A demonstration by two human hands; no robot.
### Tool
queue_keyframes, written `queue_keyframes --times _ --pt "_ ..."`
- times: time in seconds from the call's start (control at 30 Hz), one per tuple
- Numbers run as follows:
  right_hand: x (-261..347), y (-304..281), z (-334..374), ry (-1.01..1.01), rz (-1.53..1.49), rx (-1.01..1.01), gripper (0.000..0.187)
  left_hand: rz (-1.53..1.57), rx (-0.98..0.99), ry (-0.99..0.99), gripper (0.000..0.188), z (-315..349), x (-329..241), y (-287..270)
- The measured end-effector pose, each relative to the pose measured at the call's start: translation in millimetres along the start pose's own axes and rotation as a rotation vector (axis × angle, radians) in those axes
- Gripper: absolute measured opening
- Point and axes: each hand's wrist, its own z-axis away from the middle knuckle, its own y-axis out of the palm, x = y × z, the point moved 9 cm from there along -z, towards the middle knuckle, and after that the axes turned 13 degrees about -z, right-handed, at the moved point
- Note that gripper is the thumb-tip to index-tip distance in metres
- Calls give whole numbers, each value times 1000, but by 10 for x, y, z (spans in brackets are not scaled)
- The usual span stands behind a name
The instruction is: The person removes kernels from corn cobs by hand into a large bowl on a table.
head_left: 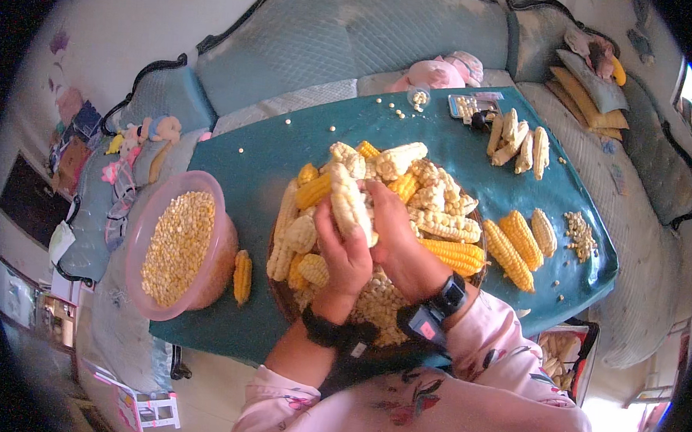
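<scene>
A pale white corn cob (347, 199) stands tilted in my left hand (346, 251), whose fingers wrap round its lower part. My right hand (396, 230) presses against the cob's right side with bent fingers; its fingertips are partly hidden behind the cob. Both hands are over a round brown basket (277, 297) heaped with white and yellow corn cobs. Among these, a yellow cob (457, 257) lies by my right wrist and another yellow cob (313, 191) is left of the held one. Loose pale kernels (380, 305) gather in the basket's near part, below my wrists.
On the green-covered table (246, 172), a pink tub (220, 264) of kernels stands left beside a small yellow cob (242, 277). Several cobs (510, 248) and a kernel pile (580, 234) lie right. Bare-looking cobs (522, 147) and a clear case (473, 107) are farther back. Sofas (355, 36) surround the table.
</scene>
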Motion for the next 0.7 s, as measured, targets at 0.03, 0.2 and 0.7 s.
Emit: queue_keyframes --times 0.03,0.2,0.7 --pt "6 -10 -12 -26 14 -9 20 28 -21 -59 52 -12 21 -10" --pt "127 179 47 -182 151 158 25 181 -114 -310 47 -92 322 -110" --pt "262 323 187 -603 604 239 32 183 -124 -341 51 -66 335 -161"
